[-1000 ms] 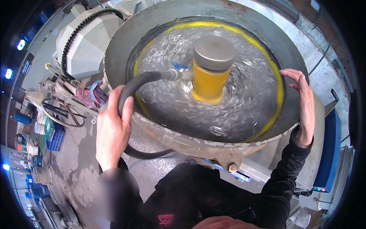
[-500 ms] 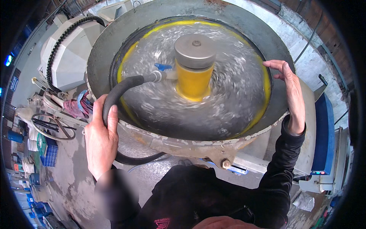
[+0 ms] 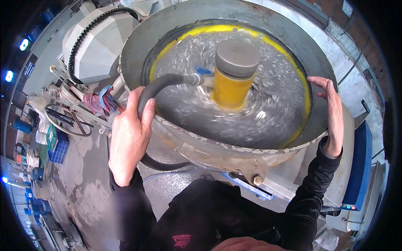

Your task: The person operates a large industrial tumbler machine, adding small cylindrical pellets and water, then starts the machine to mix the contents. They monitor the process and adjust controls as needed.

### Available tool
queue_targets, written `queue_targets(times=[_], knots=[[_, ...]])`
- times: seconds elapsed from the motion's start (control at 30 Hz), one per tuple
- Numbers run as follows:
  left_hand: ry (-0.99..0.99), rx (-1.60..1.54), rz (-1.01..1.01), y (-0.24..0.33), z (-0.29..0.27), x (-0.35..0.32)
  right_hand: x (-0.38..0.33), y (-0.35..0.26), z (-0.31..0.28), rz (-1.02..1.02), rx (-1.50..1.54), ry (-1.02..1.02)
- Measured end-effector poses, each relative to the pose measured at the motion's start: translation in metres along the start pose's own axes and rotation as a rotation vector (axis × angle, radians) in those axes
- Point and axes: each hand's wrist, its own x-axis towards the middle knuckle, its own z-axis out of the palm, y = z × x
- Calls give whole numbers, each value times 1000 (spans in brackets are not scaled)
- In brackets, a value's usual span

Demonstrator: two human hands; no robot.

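Note:
My left hand (image 3: 130,136) is wrapped round a thick black hose (image 3: 147,93) at the near left rim of a big round grey metal tub (image 3: 165,122). The hose arches over the rim to a fitting by a blue valve lever (image 3: 202,70), beside the yellow centre post with a grey cap (image 3: 237,58). Around the post lie many small shiny metal pieces (image 3: 270,98), blurred by motion. At the right side of the tub my right hand (image 3: 333,104) reaches over the rim, fingers stretched out along the inner wall, holding nothing. Whether its fingertips touch the wall I cannot tell.
Left of the tub stands a pale faceted machine with a ribbed black conduit (image 3: 77,42). Crumpled cloth (image 3: 100,100) hangs near my left hand. Blue crates (image 3: 59,148) are farther left. A blue panel (image 3: 358,163) stands at the right, and the hose loops below the rim.
The whole view has shifted, so the tub and hands sit farther right in the picture. Both hands keep their places, the left on the hose. The metal pieces have moved round the post.

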Motion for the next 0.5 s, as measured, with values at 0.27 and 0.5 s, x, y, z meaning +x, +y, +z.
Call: queue_targets(times=[0.27, 0.5], knots=[[-8, -1, 37, -5, 0, 1, 3, 9, -3, 7, -22, -135], [28, -5, 28, -6, -2, -2, 53, -50, 10, -158, -591, -776]])
